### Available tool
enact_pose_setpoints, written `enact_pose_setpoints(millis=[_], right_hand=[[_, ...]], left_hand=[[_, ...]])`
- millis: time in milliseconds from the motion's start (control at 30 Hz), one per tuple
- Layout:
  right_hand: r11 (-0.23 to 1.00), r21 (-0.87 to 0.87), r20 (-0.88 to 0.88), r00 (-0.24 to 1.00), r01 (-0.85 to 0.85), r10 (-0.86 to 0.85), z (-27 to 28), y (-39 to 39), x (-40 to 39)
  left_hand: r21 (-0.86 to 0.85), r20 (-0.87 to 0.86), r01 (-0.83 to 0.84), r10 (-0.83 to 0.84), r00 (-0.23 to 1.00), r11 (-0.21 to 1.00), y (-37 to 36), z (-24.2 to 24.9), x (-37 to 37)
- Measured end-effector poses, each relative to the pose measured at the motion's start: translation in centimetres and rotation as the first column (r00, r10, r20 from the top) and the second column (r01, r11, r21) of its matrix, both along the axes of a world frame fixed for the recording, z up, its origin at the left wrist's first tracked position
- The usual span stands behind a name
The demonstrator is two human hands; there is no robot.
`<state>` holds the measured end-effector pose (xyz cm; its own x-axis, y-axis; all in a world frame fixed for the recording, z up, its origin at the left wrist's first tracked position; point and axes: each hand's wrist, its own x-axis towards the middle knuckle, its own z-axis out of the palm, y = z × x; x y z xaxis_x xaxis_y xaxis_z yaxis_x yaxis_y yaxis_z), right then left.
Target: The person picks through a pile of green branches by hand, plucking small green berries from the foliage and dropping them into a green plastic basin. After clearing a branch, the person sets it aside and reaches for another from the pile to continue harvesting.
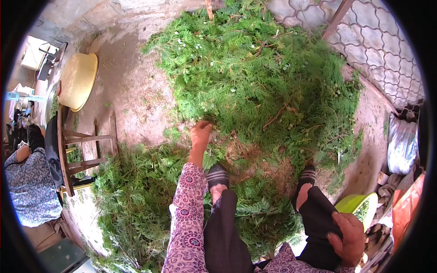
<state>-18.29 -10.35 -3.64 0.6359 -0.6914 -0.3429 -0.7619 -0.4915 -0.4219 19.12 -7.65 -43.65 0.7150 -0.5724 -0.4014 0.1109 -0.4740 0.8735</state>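
My left hand (200, 133) reaches forward over the gap between two heaps of green conifer branches. Its fingers are bent together beside the near edge of the large far heap (255, 77); whether a sprig is between them is too small to tell. Below and to the left lies the nearer heap (145, 182). My right hand (349, 236) is by my right knee, thumb and fingers apart, with nothing seen in it. Close to it is a yellow-green basin (359, 204) with some greenery inside.
A wooden frame stool (88, 139) and a yellow tub (77, 82) stand at the left. Another person in a patterned garment (32, 186) is at the far left. Wire mesh (378, 50) leans at the upper right, above a white sack (402, 144).
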Motion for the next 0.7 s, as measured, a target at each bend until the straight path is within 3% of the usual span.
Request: enact_pose_setpoints(millis=[33, 100, 133, 267, 300, 333, 367, 400, 433, 500, 567, 600, 667, 700], right_hand=[[1.0, 0.002, -0.012, 1.0, 0.002, -0.002, 0.1, 0.0, 0.1], [1.0, 0.004, -0.022, 1.0, 0.005, -0.005, 0.2, 0.0, 0.2], [1.0, 0.004, -0.019, 1.0, 0.001, -0.001, 0.4, 0.4, 0.2], [1.0, 0.003, -0.022, 1.0, 0.01, -0.01, 0.4, 0.4, 0.2], [1.0, 0.003, -0.022, 1.0, 0.01, -0.01, 0.4, 0.4, 0.1], [1.0, 0.004, -0.018, 1.0, 0.016, -0.016, 0.4, 0.4, 0.0], [1.0, 0.005, -0.015, 1.0, 0.022, -0.022, 0.4, 0.4, 0.0], [1.0, 0.01, -0.012, 1.0, 0.022, -0.022, 0.3, 0.4, -0.1], [1.0, -0.003, -0.019, 0.999, 0.027, -0.027, 0.2, 0.0, 0.0], [1.0, -0.005, -0.022, 0.999, 0.029, -0.029, 0.1, 0.0, 0.0], [1.0, -0.012, -0.038, 0.999, 0.021, -0.021, 0.2, 0.0, -0.1], [1.0, -0.014, -0.039, 0.999, 0.021, -0.021, 0.2, -0.1, -0.1], [1.0, -0.012, -0.031, 0.999, 0.006, -0.007, 0.1, -0.2, -0.2], [1.0, -0.012, -0.032, 0.999, 0.007, -0.008, 0.1, -0.2, -0.1]], left_hand=[[0.0, -0.003, 0.001, -0.001, 1.0, 1.0, -0.4, -0.2, -0.2], [0.285, 0.317, 0.221, -0.31, 0.897, 0.933, -1.1, 0.0, -0.5], [0.442, 0.343, 0.237, -0.407, 0.846, 0.865, -0.6, 0.6, -1.1], [0.483, 0.283, 0.253, -0.423, 0.861, 0.838, -0.8, 2.1, -1.6], [0.365, 0.074, 0.217, -0.26, 0.963, 0.905, -0.3, 2.6, -1.4], [0.257, -0.161, 0.142, -0.102, 0.982, 0.956, 0.3, 2.8, -1.0], [0.26, -0.16, 0.142, -0.102, 0.982, 0.955, 1.3, 2.5, -0.3], [-0.004, -0.472, 0.008, -0.009, 0.881, 1.0, 2.3, 2.6, 0.5], [-0.218, -0.738, -0.208, -0.022, 0.674, 0.953, 2.2, 2.5, 1.3], [-0.26, -0.711, -0.232, -0.023, 0.703, 0.937, 2.2, 2.9, 1.1], [-0.209, -0.548, -0.032, -0.09, 0.832, 0.977, 1.5, 3.0, 0.7], [-0.21, -0.548, -0.032, -0.09, 0.831, 0.977, 1.1, 2.7, 0.3], [0.044, -0.117, 0.262, -0.255, 0.96, 0.964, 0.4, 1.7, -0.4], [0.044, -0.118, 0.263, -0.256, 0.959, 0.964, 0.0, 1.7, -0.6]])
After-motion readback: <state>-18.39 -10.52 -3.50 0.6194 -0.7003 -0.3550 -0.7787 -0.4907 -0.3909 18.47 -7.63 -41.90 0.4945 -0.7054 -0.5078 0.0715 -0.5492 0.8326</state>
